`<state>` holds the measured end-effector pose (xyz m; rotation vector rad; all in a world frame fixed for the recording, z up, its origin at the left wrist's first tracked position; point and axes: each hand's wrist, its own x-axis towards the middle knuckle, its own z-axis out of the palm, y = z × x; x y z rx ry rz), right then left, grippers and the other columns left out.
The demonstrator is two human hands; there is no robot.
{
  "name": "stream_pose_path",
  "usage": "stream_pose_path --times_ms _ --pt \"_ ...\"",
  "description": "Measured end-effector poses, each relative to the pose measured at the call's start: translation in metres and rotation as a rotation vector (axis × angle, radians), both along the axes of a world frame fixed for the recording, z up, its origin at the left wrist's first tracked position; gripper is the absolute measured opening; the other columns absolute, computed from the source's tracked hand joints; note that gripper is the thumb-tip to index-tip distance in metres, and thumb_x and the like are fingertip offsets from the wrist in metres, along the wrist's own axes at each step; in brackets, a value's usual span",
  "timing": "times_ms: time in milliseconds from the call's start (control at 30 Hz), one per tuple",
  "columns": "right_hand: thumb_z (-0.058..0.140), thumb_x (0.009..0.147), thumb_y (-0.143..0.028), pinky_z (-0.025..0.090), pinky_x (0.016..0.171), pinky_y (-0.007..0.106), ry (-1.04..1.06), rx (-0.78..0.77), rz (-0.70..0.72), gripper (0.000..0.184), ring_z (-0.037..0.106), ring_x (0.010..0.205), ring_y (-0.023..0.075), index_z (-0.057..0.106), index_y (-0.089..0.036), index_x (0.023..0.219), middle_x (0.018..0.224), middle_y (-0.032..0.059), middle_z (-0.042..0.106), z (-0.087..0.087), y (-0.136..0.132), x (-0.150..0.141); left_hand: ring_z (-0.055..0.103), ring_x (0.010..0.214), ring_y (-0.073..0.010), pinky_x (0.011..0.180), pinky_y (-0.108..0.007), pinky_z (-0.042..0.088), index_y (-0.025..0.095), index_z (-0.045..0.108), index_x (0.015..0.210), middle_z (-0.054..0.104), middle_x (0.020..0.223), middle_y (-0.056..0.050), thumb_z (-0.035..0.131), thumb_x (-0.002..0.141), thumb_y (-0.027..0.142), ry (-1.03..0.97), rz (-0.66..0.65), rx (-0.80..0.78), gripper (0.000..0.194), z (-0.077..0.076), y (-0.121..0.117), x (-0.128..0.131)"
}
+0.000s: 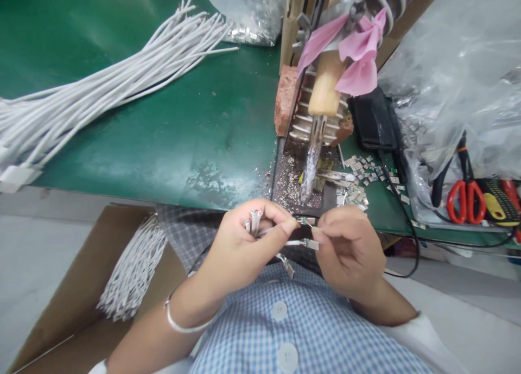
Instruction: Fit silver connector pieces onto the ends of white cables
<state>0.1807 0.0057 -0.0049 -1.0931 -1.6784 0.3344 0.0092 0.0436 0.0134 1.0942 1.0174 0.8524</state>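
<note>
directly above the checked apron (252,319), the left hand (244,249) pinches a cable (266,230) between thumb and forefinger, close behind its plug (310,221), presumably to steady the small joint. this plug sits between the two hands, just off the bench edge. the left hand's other fingers curl around further cables, whose cut ends (255,222) protrude from the fist, likely so several pieces share one grip. two more plugs (311,245) project below the thumb.

the right hand (350,249) has thumb and forefinger pressed together at the plug, apparently on a fine strand (313,227); its remaining fingers are folded in.

beside the left forearm, a box (69,287) contains more cables, probably placed low for easy access.

beyond the hands, the iron (311,173) is propped tip-down over a tray (329,197), probably so that neither hand need hold it. a brick (286,100) stands alongside, seemingly as support. loose connectors (358,195) lie to the right, within short reach.

farther left, a cable bundle (134,81) lies on the bench (163,151).
</note>
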Motion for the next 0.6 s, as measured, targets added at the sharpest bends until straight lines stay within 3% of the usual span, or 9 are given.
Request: stream_pose_path --times_ms 167,600 --pt "0.06 0.079 0.001 0.06 0.08 0.031 -0.019 0.08 0.031 0.026 0.067 0.09 0.0156 0.057 -0.018 0.097 0.094 0.0046 0.063 0.001 0.007 -0.001 0.064 0.073 -0.0087 0.063 -0.016 0.05 0.018 0.068 0.072 0.071 0.08 0.001 0.069 0.084 0.011 -0.059 0.015 0.081 0.013 0.003 0.002 0.002" --pt "0.06 0.08 0.001 0.061 0.078 0.032 -0.031 0.157 -0.004 0.021 0.068 0.09 0.0163 0.058 -0.017 0.091 0.092 0.0041 0.063 0.001 0.013 -0.005 0.063 0.071 -0.0095 0.06 -0.018 0.048 0.016 0.068 0.072 0.069 0.079 0.0 0.068 0.083 0.011 -0.057 -0.008 0.075 0.012 0.006 0.006 0.004"
